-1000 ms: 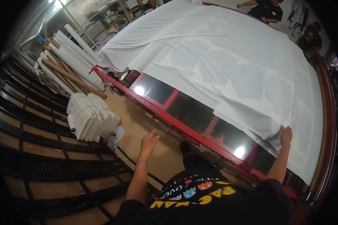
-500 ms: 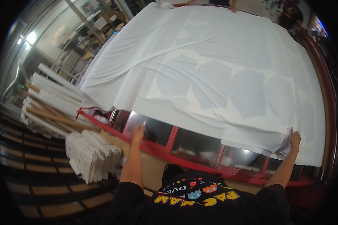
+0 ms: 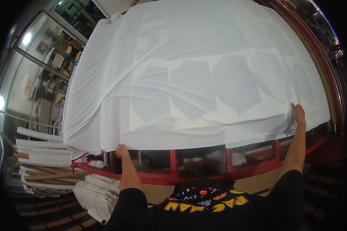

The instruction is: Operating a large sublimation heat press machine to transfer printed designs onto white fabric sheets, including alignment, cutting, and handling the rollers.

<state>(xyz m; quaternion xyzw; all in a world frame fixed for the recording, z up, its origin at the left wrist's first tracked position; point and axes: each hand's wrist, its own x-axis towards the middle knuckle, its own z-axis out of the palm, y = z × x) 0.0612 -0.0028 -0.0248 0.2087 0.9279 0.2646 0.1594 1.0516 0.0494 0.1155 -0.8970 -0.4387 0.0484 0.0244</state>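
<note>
A large white fabric sheet (image 3: 173,134) lies over the wide red-framed table (image 3: 173,161). Grey shield-like shapes (image 3: 233,82) show in its surface or through it, several in a row. At the sheet's near edge, left of the middle, my left hand (image 3: 122,151) is closed with the fabric pinched in its fingertips. My right hand (image 3: 298,114) grips a bunched fold near the right side, a little in from the edge. Creases run between the hands and up toward the far left.
Dark see-through panels (image 3: 198,158) fill the table's front between red bars. White and brown rolls (image 3: 46,159) are stacked at the left, beside a tied bundle of folded white material (image 3: 98,192). A long brown roller (image 3: 316,63) runs along the right side.
My left hand has gone from free of the cloth, with a finger out, to pinching its near edge. My right hand keeps its hold. The whole view has shifted and turned.
</note>
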